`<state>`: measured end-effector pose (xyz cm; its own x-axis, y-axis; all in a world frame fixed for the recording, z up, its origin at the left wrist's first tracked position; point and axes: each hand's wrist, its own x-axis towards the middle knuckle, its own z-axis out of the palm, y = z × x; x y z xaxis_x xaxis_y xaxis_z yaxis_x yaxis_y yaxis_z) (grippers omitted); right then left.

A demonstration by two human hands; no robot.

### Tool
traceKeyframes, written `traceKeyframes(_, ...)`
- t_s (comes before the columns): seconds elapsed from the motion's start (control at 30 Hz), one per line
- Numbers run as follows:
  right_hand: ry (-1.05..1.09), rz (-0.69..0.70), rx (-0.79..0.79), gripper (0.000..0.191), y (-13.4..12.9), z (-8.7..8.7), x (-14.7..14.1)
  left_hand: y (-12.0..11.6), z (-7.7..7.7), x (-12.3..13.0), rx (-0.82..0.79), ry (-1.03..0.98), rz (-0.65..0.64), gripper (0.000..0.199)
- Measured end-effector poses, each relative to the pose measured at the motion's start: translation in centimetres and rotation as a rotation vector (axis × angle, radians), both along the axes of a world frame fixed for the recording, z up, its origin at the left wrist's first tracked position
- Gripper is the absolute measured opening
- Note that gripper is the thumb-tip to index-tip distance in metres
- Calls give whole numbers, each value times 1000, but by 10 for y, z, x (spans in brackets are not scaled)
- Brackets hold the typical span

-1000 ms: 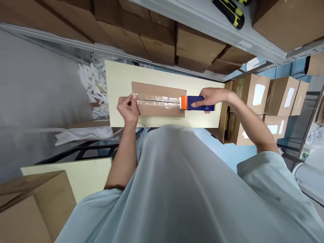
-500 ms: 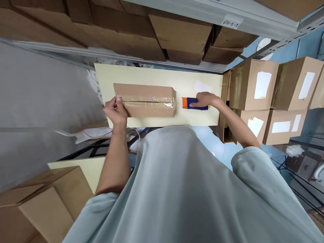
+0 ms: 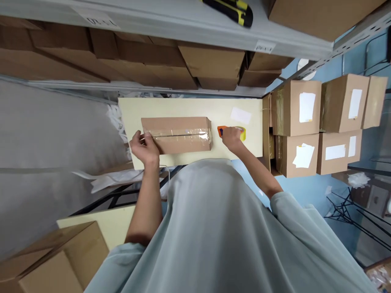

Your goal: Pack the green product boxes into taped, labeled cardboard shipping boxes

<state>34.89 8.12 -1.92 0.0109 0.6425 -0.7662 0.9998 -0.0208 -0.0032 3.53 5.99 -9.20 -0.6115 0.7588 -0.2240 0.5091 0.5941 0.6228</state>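
Note:
A long cardboard box (image 3: 180,143) lies on the pale yellow board, with clear tape along its middle seam and over its right end. At its left end is my left hand (image 3: 146,149), thumb on the cardboard and fingers curled; whether it pinches something there is too small to tell. Right of the box, my right hand (image 3: 232,138) is closed around a tape dispenser (image 3: 221,130) with an orange front and a yellow roll at its other side. Beyond this hand a white paper (image 3: 241,115) lies flat on the board.
The pale board (image 3: 131,106) runs under a metal shelf (image 3: 183,30) full of cartons. A black and yellow cutter (image 3: 233,12) rests on the shelf. Labelled cartons (image 3: 301,130) are stacked at the right. An open carton (image 3: 58,256) stands at the lower left.
My right hand has turned and now grips the dispenser from above, with the yellow roll showing. The view has shifted, revealing more shelf and the cutter. My left hand remains at the box's left end.

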Motion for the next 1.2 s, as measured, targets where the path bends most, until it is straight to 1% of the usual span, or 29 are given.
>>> traceKeyframes(0.07, -36, -93, 34, 37, -2, 12, 5, 2, 9, 9, 115, 27, 1, 42)
traceKeyframes(0.1, -40, -137, 60, 40, -1, 22, 8, 5, 16, 17, 193, 28, -29, 40)
traceKeyframes(0.17, 2, -184, 147, 47, 7, 47, 12, 13, 37, 40, 346, -55, -143, 28)
traceKeyframes(0.2, 32, -200, 198, 50, 15, 62, 11, 19, 51, 53, 412, -122, -214, 24)
traceKeyframes(0.27, 110, -205, 292, 54, 36, 94, 7, 36, 82, 80, 541, -231, -332, 22)
traceKeyframes(0.3, 157, -183, 335, 55, 48, 110, 2, 47, 99, 91, 601, -258, -367, 22)
traceKeyframes(0.37, 235, -87, 407, 52, 78, 140, -11, 71, 131, 105, 711, -291, -405, 21)
traceKeyframes(0.43, 263, 37, 483, 51, 111, 166, -28, 97, 158, 108, 800, -312, -416, 22)
traceKeyframes(0.53, 225, 194, 629, 53, 164, 192, -59, 135, 188, 99, 905, -334, -400, 21)
traceKeyframes(0.63, 136, 327, 711, 57, 217, 205, -92, 162, 208, 84, 968, -349, -349, 19)
traceKeyframes(0.73, 22, 410, 675, 60, 259, 209, -119, 171, 219, 69, 986, -359, -317, 24)
traceKeyframes(0.8, -37, 438, 640, 58, 279, 207, -131, 168, 220, 60, 1002, -376, -312, 27)
traceKeyframes(0.87, -81, 460, 632, 55, 291, 204, -139, 161, 214, 49, 1003, -404, -305, 27)
traceKeyframes(0.93, -102, 471, 677, 55, 293, 200, -141, 152, 200, 37, 958, -428, -290, 27)
traceKeyframes(1.0, -82, 457, 798, 60, 280, 190, -138, 140, 177, 23, 869, -437, -274, 27)
traceKeyframes(1.03, -60, 438, 876, 64, 267, 182, -134, 132, 162, 15, 816, -435, -269, 27)
traceKeyframes(1.1, -14, 387, 993, 70, 226, 156, -121, 109, 125, -3, 708, -418, -267, 31)
traceKeyframes(1.13, 7, 360, 1008, 72, 199, 138, -112, 94, 105, -13, 651, -401, -268, 34)
traceKeyframes(1.2, 41, 292, 953, 75, 135, 98, -96, 61, 66, -30, 525, -355, -271, 44)
